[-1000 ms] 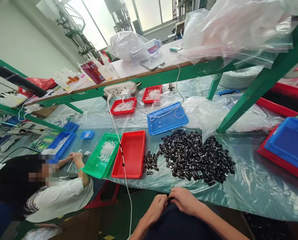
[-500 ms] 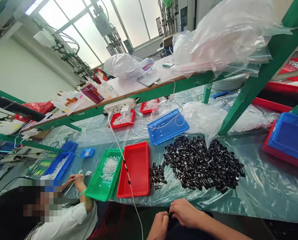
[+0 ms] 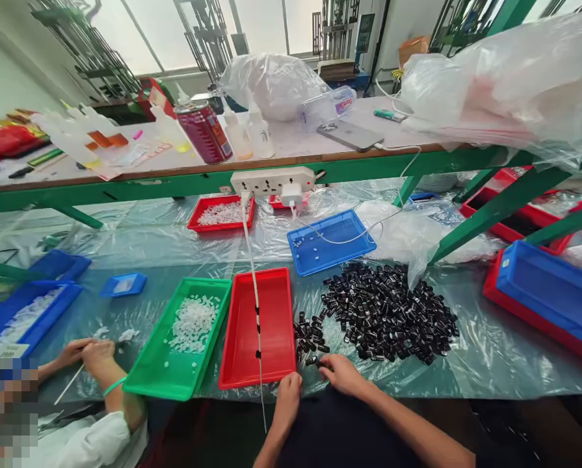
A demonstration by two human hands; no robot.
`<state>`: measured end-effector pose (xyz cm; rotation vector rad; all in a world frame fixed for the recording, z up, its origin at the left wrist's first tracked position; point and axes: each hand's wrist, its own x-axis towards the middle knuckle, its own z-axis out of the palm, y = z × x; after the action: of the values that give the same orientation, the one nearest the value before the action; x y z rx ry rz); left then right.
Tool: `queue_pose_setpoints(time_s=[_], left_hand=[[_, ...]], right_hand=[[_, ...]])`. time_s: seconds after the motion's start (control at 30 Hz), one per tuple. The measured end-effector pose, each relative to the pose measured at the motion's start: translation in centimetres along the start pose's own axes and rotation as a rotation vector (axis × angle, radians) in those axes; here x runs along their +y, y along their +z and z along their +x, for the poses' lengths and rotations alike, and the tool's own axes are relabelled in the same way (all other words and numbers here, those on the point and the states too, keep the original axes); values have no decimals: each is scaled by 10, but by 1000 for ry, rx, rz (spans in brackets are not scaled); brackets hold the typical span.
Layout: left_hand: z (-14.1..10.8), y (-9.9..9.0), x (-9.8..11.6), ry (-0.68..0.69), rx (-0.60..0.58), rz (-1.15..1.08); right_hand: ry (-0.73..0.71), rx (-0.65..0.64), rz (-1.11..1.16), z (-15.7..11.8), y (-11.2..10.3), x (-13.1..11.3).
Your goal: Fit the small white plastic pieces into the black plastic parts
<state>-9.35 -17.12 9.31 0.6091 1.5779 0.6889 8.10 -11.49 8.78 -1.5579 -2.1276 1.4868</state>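
My right hand (image 3: 342, 376) is at the table's front edge, thumb and fingers pinched around a small black plastic piece (image 3: 324, 365). Right beside its fingertips lies another such piece (image 3: 311, 360). My left hand (image 3: 289, 395) is closed by the near right corner of the red tray (image 3: 225, 357); anything inside its fingers is hidden. Beyond my hands spreads a large pile of black rectangular pieces (image 3: 388, 312) with shiny edges. A smaller cluster (image 3: 309, 335) of the same pieces lies between that pile and the red tray.
A white cable (image 3: 252, 279) hangs from the power strip (image 3: 271, 181) across the red tray. Left of it, a green tray (image 3: 147, 374) holds white pieces. A blue tray (image 3: 332, 260) lies behind. At the left a co-worker's hands (image 3: 93, 354) hold a thin white stick.
My hands were together over my lap; now they are apart and farther forward. My right hand has reached the black pieces at the table edge. The view has levelled and turned left.
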Motion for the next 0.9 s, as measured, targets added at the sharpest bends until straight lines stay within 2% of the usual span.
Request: queue_pose_setpoints(time_s=[0.1, 0.17, 0.33, 0.43, 0.5, 0.57, 0.7, 0.8, 0.9], left_hand=[[11, -14, -7, -56, -41, -40], [14, -19, -12, -81, -95, -76], [15, -20, -12, -87, -190, -184], [13, -12, -13, -49, -278, -231], [12, -6, -15, -36, -310, -246], [12, 0, -19, -33, -302, -271], [13, 1, -27, -42, -210, -332], [11, -7, -31, -62, -160, -352], [12, -16, -32, -93, -147, -352]], right_hand=[[79, 29, -30, 34, 8, 8], [125, 62, -74, 52, 4, 13], [224, 192, -275, 78, -34, 27], [200, 149, -409, 86, -53, 33], [167, 99, -486, 91, -58, 34], [132, 66, -543, 97, -58, 34], [59, 62, -554, 107, -58, 32], [20, 112, -458, 108, -55, 27], [14, 188, -289, 93, -42, 19]])
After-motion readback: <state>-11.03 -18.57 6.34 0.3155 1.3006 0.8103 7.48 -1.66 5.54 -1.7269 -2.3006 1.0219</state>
